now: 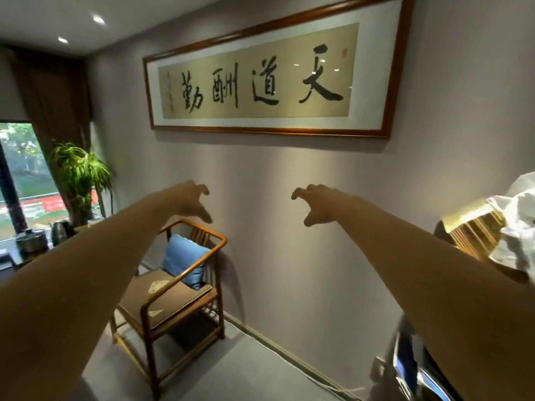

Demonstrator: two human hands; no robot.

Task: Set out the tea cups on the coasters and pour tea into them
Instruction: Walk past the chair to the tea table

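Grey wall, framed calligraphy (267, 73), wooden chair (170, 290) below | my left grip (192, 202) and right grip (314, 204) raised, fingers spread, empty | I see no cups.

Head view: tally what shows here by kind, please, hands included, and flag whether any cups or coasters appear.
Hands: 2, left and right, both empty, fingers spread
Wooden armchair: 1
Blue cushion: 1
Framed calligraphy: 1
Potted plant: 1
Kettle: 1
Lidded pot: 1
Tea cups: 0
Coasters: 0
Total: 8
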